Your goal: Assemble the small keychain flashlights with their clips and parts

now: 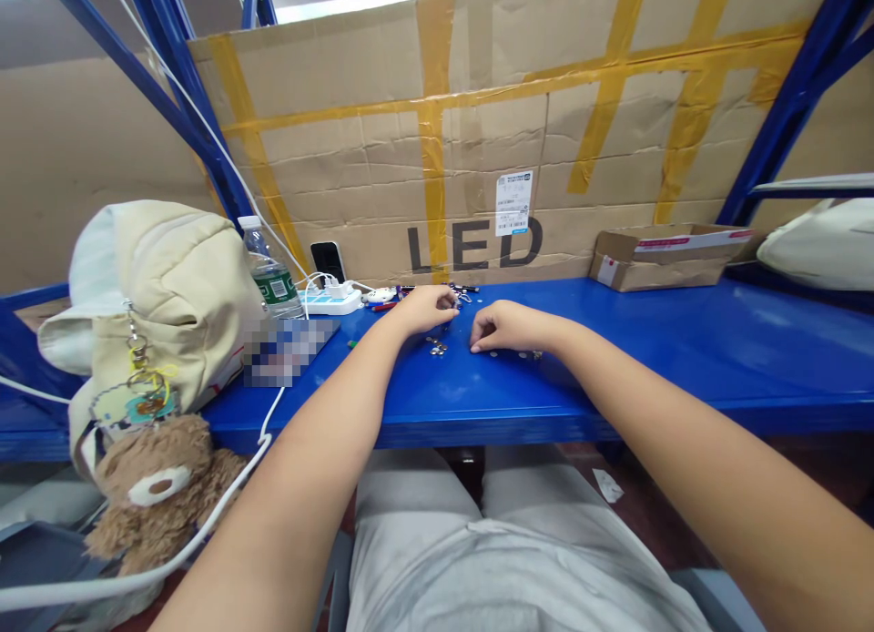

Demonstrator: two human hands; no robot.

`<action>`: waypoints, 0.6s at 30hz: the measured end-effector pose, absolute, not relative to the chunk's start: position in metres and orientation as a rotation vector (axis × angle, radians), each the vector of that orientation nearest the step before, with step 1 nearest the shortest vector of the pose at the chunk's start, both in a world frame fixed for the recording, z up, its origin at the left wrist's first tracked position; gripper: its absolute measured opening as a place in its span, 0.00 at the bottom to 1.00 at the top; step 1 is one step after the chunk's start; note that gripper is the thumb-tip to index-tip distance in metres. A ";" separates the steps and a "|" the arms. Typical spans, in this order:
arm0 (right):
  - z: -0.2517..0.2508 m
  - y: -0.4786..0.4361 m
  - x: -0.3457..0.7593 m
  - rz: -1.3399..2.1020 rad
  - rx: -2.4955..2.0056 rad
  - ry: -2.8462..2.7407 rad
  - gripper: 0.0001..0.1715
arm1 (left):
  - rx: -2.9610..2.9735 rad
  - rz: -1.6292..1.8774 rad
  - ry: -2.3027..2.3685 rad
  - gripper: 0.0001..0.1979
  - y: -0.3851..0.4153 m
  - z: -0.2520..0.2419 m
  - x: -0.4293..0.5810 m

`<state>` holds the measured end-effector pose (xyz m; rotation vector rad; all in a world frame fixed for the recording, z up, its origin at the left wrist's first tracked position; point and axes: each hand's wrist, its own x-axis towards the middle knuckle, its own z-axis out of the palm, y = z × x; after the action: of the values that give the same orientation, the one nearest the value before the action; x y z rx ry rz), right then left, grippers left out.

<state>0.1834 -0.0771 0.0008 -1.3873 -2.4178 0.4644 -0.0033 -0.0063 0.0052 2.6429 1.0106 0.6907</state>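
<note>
Both my arms reach forward over a blue shelf [614, 359]. My left hand [427, 308] rests on the shelf with its fingers curled down, touching small metal parts near some key rings [464, 296]. My right hand [498, 326] lies just to the right, fingers bent in a pinch against the surface. A small cluster of metal pieces [437, 346] lies between the two hands, and a few more [529, 354] lie under my right wrist. What either hand grips is too small to make out.
A cream bag [170, 295] with a plush bear [160, 486] sits at the left, beside a water bottle [269, 272], a white power strip [331, 300] and a phone [328, 260]. A taped cardboard sheet [478, 131] backs the shelf. A flat carton [665, 257] lies at right.
</note>
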 end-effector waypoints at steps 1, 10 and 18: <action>0.001 -0.077 0.185 0.472 -1.374 -2.419 0.06 | 2.642 0.691 1.003 0.10 -0.006 0.005 -0.003; 0.004 -0.078 0.191 0.510 -1.309 -2.433 0.06 | 2.613 0.692 1.011 0.11 -0.004 0.003 -0.003; 0.007 -0.083 0.188 0.470 -1.382 -2.445 0.07 | 2.652 0.681 1.020 0.11 -0.011 0.009 -0.003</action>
<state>0.1876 -0.0825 0.0069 -1.3821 -2.4445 0.4696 -0.0031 -0.0110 0.0088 2.6515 1.0196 0.6812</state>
